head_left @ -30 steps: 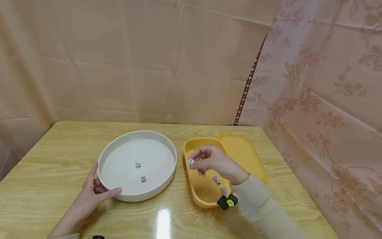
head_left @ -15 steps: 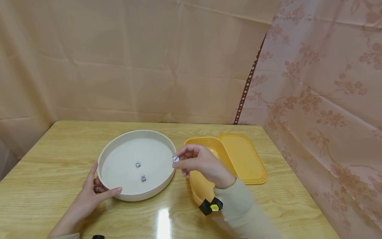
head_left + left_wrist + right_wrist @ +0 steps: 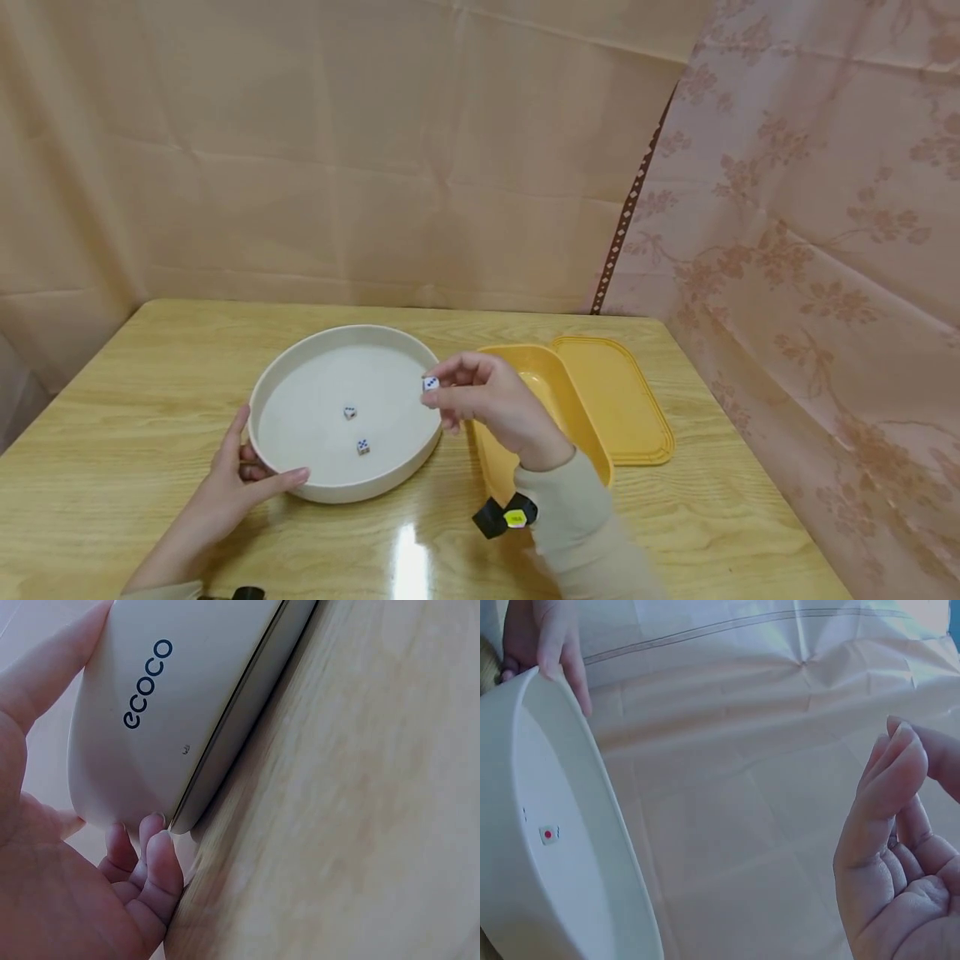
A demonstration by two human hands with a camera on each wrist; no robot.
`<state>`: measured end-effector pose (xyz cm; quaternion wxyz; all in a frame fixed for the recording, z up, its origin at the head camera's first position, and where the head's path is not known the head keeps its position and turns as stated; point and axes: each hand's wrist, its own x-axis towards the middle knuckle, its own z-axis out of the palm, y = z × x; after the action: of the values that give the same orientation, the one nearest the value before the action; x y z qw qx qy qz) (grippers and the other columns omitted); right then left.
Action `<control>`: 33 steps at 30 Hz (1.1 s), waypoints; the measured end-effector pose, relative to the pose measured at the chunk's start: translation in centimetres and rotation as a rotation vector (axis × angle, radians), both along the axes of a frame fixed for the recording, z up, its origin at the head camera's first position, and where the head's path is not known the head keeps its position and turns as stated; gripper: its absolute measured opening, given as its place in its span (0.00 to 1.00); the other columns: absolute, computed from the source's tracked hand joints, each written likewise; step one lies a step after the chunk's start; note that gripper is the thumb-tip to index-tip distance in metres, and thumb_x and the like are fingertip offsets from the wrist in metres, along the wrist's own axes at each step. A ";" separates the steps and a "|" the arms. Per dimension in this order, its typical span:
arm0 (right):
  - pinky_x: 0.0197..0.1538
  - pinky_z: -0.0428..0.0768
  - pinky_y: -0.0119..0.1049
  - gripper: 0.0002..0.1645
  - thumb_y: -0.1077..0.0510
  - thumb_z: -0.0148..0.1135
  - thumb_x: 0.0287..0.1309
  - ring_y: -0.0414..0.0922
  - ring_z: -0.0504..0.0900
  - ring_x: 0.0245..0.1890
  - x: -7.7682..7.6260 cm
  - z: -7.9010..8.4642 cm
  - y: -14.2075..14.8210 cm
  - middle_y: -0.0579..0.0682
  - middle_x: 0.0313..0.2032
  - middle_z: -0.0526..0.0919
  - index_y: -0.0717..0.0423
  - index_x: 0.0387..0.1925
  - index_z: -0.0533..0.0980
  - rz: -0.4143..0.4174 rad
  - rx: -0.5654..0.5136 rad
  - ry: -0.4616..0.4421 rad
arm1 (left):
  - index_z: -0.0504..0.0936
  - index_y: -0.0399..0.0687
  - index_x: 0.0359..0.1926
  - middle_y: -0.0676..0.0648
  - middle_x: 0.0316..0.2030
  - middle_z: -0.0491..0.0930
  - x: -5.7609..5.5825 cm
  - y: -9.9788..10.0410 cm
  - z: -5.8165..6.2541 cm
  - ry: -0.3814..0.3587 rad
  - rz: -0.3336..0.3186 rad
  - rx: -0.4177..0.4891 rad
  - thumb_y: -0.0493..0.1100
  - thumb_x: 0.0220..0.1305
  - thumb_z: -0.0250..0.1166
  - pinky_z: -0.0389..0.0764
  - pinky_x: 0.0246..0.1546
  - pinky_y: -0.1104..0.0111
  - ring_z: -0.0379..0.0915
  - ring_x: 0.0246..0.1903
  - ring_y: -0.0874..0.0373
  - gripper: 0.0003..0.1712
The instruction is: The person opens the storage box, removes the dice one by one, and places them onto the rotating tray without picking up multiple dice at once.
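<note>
Between thumb and fingertips my right hand (image 3: 498,404) pinches a white die (image 3: 431,383) with blue pips, held over the right rim of a round white tray (image 3: 311,375). In the right wrist view the fingers hide that die. My left hand (image 3: 236,479) grips the tray's near-left side, thumb at the rim. The left wrist view shows its other fingers (image 3: 165,866) curled against the outer wall, which bears "ecoco" lettering. On the tray floor lie two dice, one die (image 3: 350,412) near the middle and another die (image 3: 363,447) closer to the front.
Right of the tray stands a yellow box (image 3: 581,417), partly covered by my right hand and sleeve. Its flat yellow lid (image 3: 615,400) lies beside it on the wooden table (image 3: 720,500). Curtains hang behind and to the right.
My right hand has carried the die leftward from above the yellow box to the tray's right rim. My left hand keeps its grip, and the two dice in the tray stay put.
</note>
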<state>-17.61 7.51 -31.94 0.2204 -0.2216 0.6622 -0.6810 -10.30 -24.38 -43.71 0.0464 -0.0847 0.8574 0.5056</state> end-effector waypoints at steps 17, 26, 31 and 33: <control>0.30 0.78 0.27 0.08 0.68 0.60 0.62 0.38 0.77 0.22 -1.2 -2.5 -1.1 0.44 0.29 0.84 0.53 0.38 0.79 -0.128 -0.128 -0.111 | 0.20 0.42 0.76 0.38 0.51 0.68 -0.5 0.5 0.3 -0.005 -0.009 0.027 0.50 0.59 0.73 0.70 0.40 0.77 0.70 0.41 0.61 0.73; 0.28 0.77 0.27 0.08 0.68 0.63 0.60 0.38 0.76 0.21 -1.4 -3.8 -2.2 0.44 0.26 0.82 0.56 0.39 0.79 -0.154 -0.098 -0.155 | 0.20 0.44 0.76 0.40 0.49 0.69 -0.1 0.2 0.1 0.000 0.010 0.041 0.49 0.59 0.73 0.70 0.40 0.77 0.70 0.40 0.64 0.72; 0.28 0.77 0.27 0.10 0.68 0.64 0.59 0.38 0.76 0.21 -1.1 -4.1 -2.7 0.44 0.26 0.82 0.61 0.43 0.78 -0.161 -0.055 -0.150 | 0.20 0.45 0.76 0.40 0.49 0.68 0.1 0.2 0.0 0.007 0.011 0.053 0.48 0.59 0.73 0.70 0.41 0.78 0.70 0.40 0.65 0.72; 0.28 0.78 0.28 0.12 0.67 0.65 0.58 0.39 0.76 0.21 -1.1 -4.2 -2.8 0.45 0.26 0.82 0.64 0.45 0.78 -0.157 -0.039 -0.140 | 0.20 0.44 0.76 0.40 0.50 0.68 0.2 0.2 0.0 0.013 0.010 0.046 0.48 0.59 0.73 0.70 0.40 0.78 0.70 0.39 0.65 0.72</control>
<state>-18.69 4.70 -36.14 0.2076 -0.1253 0.6471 -0.7228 -10.12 -24.22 -43.73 0.0405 -0.0845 0.8454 0.5259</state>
